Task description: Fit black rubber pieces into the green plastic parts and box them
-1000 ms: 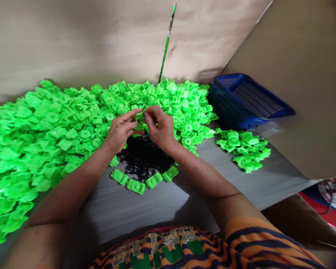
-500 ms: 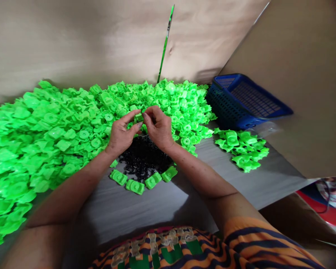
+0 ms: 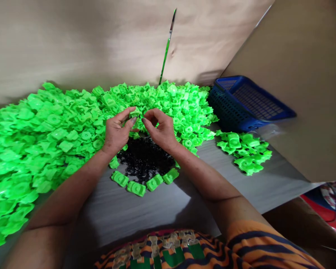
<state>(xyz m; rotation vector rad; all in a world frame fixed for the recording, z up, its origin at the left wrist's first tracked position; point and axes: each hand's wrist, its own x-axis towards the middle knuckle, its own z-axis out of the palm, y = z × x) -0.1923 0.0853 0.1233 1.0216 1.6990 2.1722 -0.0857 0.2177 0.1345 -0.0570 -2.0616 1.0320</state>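
Between the thumb and fingers of my left hand is a green plastic toy car body. Just to its right, my right hand has its thumb and fingertips pinched together. Whatever those fingertips hold, if anything, is too small to make out. Below both hands lies a heap of small black plastic parts. A row of several green car bodies curves along the near side of that heap.
A large pile of green car bodies spreads over the left and back of the grey table. At right, a blue plastic basket stands behind a smaller group of green cars with black wheels. A thin green stick rises by the wooden back wall.
My hands have drawn slightly apart, with the right fingertips now off the green car body. The left hand still holds that body. The whole view has shifted a little.
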